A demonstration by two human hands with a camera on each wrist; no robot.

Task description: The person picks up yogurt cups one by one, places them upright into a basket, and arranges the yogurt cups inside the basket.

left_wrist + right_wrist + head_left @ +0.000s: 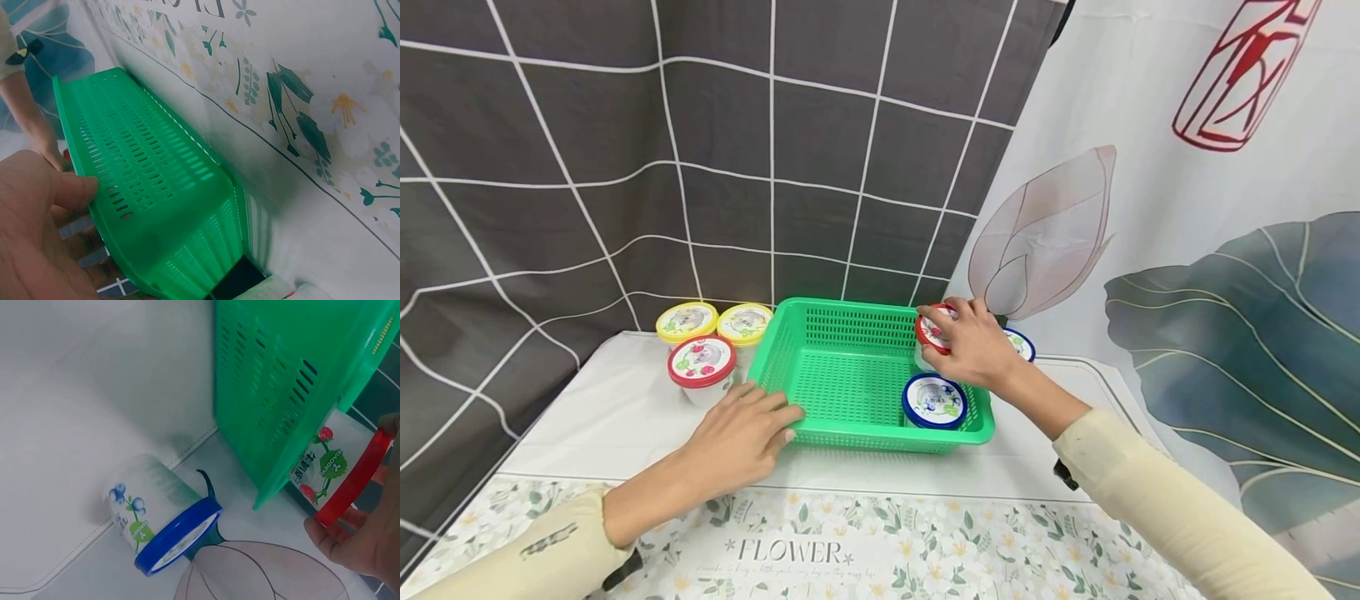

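Note:
My right hand grips a tub with a red lid by its rim, at the back right corner of a green plastic basket. In the right wrist view, strawberries are printed on this tub's side, and the basket wall hides its lower part. A blue-lidded tub sits inside, in the front right corner. With thumb and fingers on either side of the rim, my left hand holds the basket's front left corner. Another blue-lidded tub stands on the table outside, partly hidden by my right hand in the head view.
Left of the basket stand two yellow-lidded tubs and a red-lidded tub. A white table carries a floral cloth along its front. Behind hang a dark checked curtain and a pale leaf-printed curtain.

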